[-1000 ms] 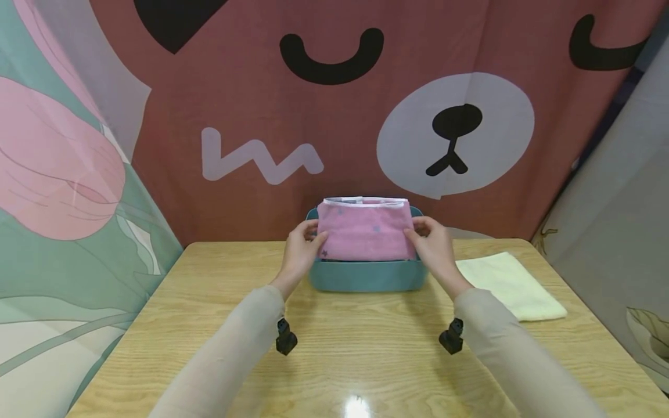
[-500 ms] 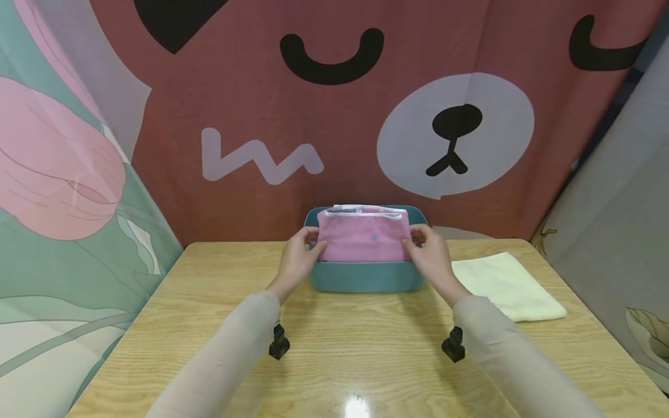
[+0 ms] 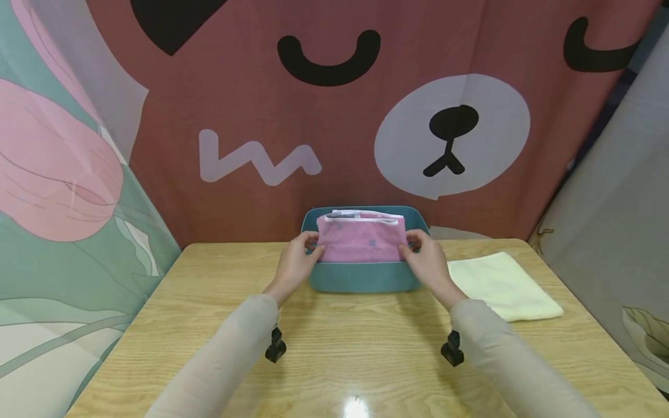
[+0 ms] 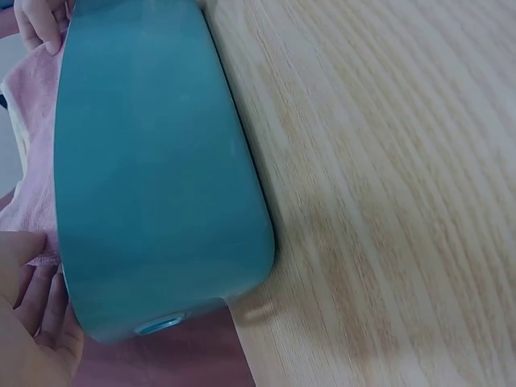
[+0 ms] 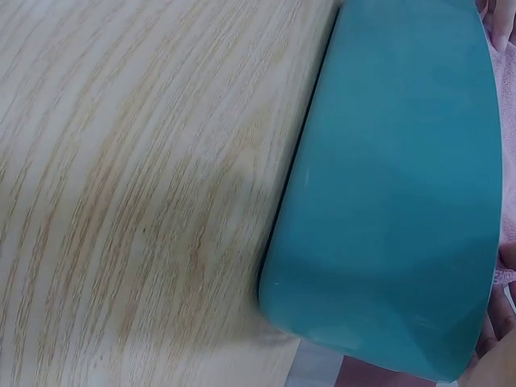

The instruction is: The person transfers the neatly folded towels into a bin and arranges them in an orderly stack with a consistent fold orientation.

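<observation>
A folded pink towel (image 3: 360,241) with white edging and small star marks stands partly inside a teal bin (image 3: 366,277), its top edge showing above the front wall. My left hand (image 3: 297,258) pinches the towel's left edge between thumb and fingers. On the opposite edge, my right hand (image 3: 428,261) pinches it the same way. The left wrist view shows the left thumb pressing the pink cloth (image 4: 36,161) at the bin's rim. In the right wrist view the right hand (image 5: 496,347) is mostly cut off beside the bin's wall. The towel's lower part is hidden inside the bin.
A pale yellow folded cloth (image 3: 504,287) lies to the right of the bin on the wooden table (image 3: 360,348). Directly behind the table hangs a reddish-brown curtain (image 3: 251,209) with a bear print. Dark camera mounts sit at both wrists.
Both hands have lowered the pink towel further into the bin, so less of it stands above the rim. More of the bin's back rim shows. The yellow cloth stays put.
</observation>
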`<action>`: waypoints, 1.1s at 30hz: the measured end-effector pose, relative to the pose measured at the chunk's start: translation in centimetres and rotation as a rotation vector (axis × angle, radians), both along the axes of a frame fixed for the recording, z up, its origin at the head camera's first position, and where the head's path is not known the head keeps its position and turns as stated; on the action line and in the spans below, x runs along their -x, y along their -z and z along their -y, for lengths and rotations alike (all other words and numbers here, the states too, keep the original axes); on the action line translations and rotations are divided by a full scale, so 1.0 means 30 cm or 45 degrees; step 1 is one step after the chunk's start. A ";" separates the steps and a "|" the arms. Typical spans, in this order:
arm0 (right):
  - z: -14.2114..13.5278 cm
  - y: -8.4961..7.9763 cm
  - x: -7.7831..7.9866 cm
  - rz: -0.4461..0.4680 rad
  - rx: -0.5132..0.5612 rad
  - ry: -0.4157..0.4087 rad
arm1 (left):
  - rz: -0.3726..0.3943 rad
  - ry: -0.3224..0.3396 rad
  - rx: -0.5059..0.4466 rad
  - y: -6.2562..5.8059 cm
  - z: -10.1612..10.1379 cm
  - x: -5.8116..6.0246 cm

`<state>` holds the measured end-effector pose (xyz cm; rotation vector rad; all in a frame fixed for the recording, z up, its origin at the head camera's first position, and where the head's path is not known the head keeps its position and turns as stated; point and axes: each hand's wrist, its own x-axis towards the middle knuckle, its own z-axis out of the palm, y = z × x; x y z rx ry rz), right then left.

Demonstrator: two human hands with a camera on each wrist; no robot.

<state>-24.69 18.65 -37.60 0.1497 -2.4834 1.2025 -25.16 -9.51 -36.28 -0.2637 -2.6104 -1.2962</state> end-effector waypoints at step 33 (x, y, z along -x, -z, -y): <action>-0.034 -0.012 -0.038 -0.129 0.217 0.012 | -0.068 0.009 -0.035 -0.019 0.021 -0.035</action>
